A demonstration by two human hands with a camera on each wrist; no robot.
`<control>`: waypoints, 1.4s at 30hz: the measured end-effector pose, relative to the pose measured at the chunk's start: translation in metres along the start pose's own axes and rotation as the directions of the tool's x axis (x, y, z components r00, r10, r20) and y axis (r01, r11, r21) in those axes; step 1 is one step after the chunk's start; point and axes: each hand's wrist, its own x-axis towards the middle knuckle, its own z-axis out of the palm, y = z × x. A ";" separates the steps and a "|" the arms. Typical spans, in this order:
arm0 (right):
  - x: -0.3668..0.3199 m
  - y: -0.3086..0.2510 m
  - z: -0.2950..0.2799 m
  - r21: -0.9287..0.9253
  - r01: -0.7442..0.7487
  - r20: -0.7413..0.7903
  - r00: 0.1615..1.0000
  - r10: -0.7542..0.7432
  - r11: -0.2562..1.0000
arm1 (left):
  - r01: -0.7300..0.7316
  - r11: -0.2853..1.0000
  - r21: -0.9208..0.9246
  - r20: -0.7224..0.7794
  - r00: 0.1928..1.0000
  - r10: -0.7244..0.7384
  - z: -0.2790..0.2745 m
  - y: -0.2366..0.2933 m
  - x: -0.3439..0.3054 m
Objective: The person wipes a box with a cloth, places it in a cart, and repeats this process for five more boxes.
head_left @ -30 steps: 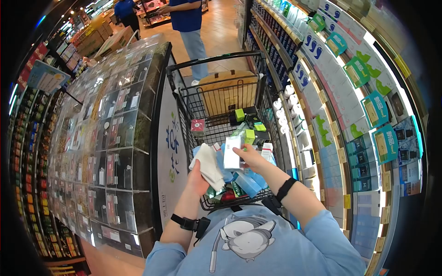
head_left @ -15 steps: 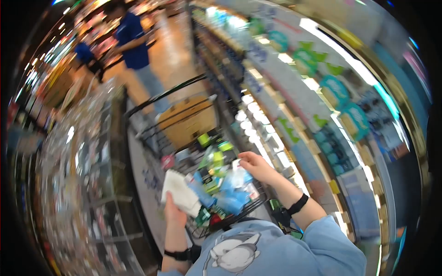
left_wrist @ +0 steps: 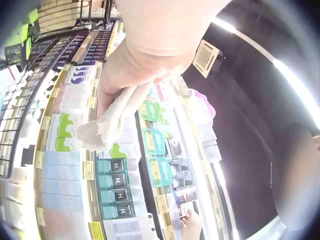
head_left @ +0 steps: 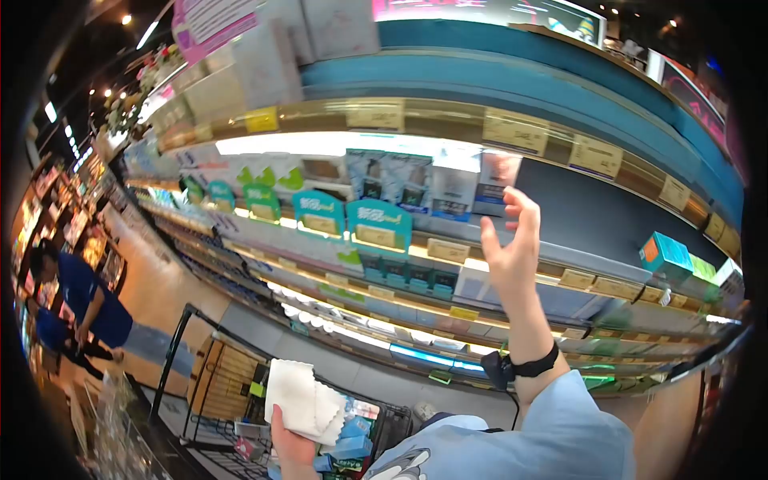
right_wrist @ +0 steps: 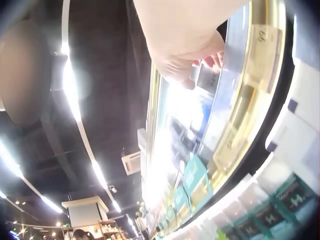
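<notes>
Clamps white cloth [head_left: 302,400] in left hand [head_left: 293,442] and seemingly reaches outspread right hand [head_left: 516,252] toward box [head_left: 490,180] on far shelf [head_left: 596,220], next likely needing a pinch.

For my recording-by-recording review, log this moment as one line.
left hand: holds white cloth | right hand: raised, fingers apart, at shelf boxes | contact with boxes: cannot tell

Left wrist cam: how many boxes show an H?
4, in one line down the picture, below the white cloth in the left hand: top box, second box, third box, bottom box. More may be hidden behind.
</notes>
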 end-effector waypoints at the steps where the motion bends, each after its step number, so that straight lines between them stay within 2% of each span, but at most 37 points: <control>1: 0.012 0.009 -0.007 -0.001 -0.079 0.004 0.997 0.079 0.997 | 0.006 1.000 0.030 0.029 1.000 -0.007 0.008 -0.003 0.003; 3: 0.033 0.033 -0.012 -0.016 -0.160 0.065 0.985 0.161 0.987 | 0.031 0.998 0.047 0.081 0.996 -0.035 0.022 -0.010 0.010; 5: 0.048 0.037 -0.019 -0.018 -0.200 0.233 0.952 0.198 0.980 | 0.051 0.997 0.063 0.125 0.990 -0.058 0.030 -0.017 0.014; 8: 0.067 0.046 -0.016 0.183 -0.300 0.433 0.879 0.197 0.936 | 0.070 0.997 0.040 0.168 0.983 -0.076 0.037 -0.024 0.020; 9: 0.068 0.048 -0.015 0.186 -0.299 0.430 0.881 0.196 0.936 | 0.072 0.997 0.043 0.153 0.985 -0.077 0.040 -0.025 0.020; 11: 0.069 0.054 -0.012 0.125 -0.384 0.358 0.878 0.319 0.915 | 0.071 0.997 0.044 0.136 0.988 -0.076 0.041 -0.026 0.020; 12: 0.069 0.053 -0.013 0.128 -0.380 0.358 0.879 0.315 0.916 | 0.069 0.997 0.036 0.146 0.987 -0.073 0.041 -0.026 0.022; 14: 0.060 0.046 -0.022 0.069 -0.195 0.214 0.961 0.176 0.978 | 0.062 0.998 0.023 0.151 0.986 -0.064 0.040 -0.026 0.023; 15: 0.055 0.040 -0.027 0.032 -0.102 0.146 0.985 0.096 0.994 | 0.053 0.998 0.028 0.156 0.986 -0.056 0.040 -0.025 0.023; 16: 0.049 0.030 -0.033 0.010 -0.097 0.093 0.991 0.096 0.995 | 0.042 0.999 0.031 0.157 0.986 -0.046 0.039 -0.024 0.022; 17: 0.043 0.018 -0.040 0.012 -0.011 0.066 0.998 0.010 1.000 | 0.032 0.999 0.022 0.148 0.988 -0.035 0.039 -0.023 0.021; 18: 0.037 0.010 -0.046 -0.097 0.164 0.018 0.987 -0.163 0.982 | -0.007 0.998 0.067 0.135 0.991 -0.002 0.039 -0.021 0.019; 19: 0.030 0.002 -0.051 -0.206 0.327 -0.012 0.942 -0.336 0.922 | -0.046 0.993 0.112 0.119 0.992 0.033 0.040 -0.018 0.016; 20: 0.018 -0.011 -0.052 -0.130 0.378 -0.005 0.924 -0.382 0.917 | -0.063 0.993 0.098 0.097 0.994 0.054 0.042 -0.015 0.012; 21: 0.005 -0.021 -0.050 -0.045 0.426 -0.001 0.905 -0.426 0.904 | -0.142 0.986 0.088 0.071 0.988 0.136 0.046 -0.011 0.008; 23: -0.022 -0.034 -0.037 0.393 0.439 0.085 0.858 -0.507 0.808 | -0.250 0.965 0.073 0.007 0.968 0.250 0.050 -0.002 0.001; 24: -0.030 -0.047 -0.027 0.495 0.379 0.201 0.825 -0.528 0.782 | -0.354 0.929 0.110 0.017 0.935 0.355 0.048 0.001 -0.003; 25: -0.039 -0.064 -0.014 0.582 0.307 0.309 0.773 -0.555 0.753 | -0.451 0.880 0.149 0.030 0.892 0.451 0.046 0.004 -0.007; 26: -0.050 -0.074 0.004 0.605 0.291 0.374 0.718 -0.587 0.741 | -0.504 0.846 0.176 -0.038 0.855 0.517 0.041 0.005 -0.010; 28: -0.079 -0.090 0.039 0.638 0.211 0.496 0.624 -0.605 0.741 | -0.428 0.780 0.457 -0.055 0.861 0.505 0.069 0.016 -0.040; 29: -0.097 -0.098 0.054 0.647 0.148 0.555 0.582 -0.594 0.748 | -0.618 0.318 0.719 0.387 0.736 0.555 0.069 0.022 -0.036; 30: -0.128 -0.110 0.076 0.675 0.063 0.636 0.456 -0.623 0.735 | -0.692 -0.244 0.679 0.727 0.591 0.349 0.058 0.032 -0.039; 31: -0.141 -0.118 0.082 0.642 0.004 0.692 0.428 -0.582 0.767 | -0.714 -0.164 0.681 0.701 0.572 0.426 0.058 0.027 -0.042; 34: -0.168 -0.130 0.113 0.674 -0.057 0.701 0.363 -0.614 0.736 | -0.656 -0.192 0.730 0.660 0.604 0.447 0.036 0.040 -0.054; 36: -0.187 -0.135 0.129 0.739 -0.086 0.664 0.254 -0.703 0.668 | -0.576 -0.256 0.776 0.628 0.671 0.394 0.030 0.044 -0.068; 37: -0.190 -0.143 0.128 0.751 -0.094 0.655 0.231 -0.719 0.654 | -0.556 -0.253 0.792 0.608 0.676 0.417 0.022 0.046 -0.072; 39: -0.193 -0.160 0.122 0.674 -0.126 0.735 0.212 -0.644 0.728 | -0.545 -0.123 0.829 0.524 0.681 0.511 0.002 0.051 -0.073; 40: -0.198 -0.168 0.122 0.731 -0.078 0.672 0.257 -0.694 0.678 | -0.527 -0.005 0.850 0.433 0.694 0.576 -0.006 0.054 -0.074; 42: -0.204 -0.181 0.121 0.744 -0.093 0.663 0.232 -0.712 0.662 | -0.504 -0.001 0.864 0.400 0.684 0.610 -0.017 0.058 -0.081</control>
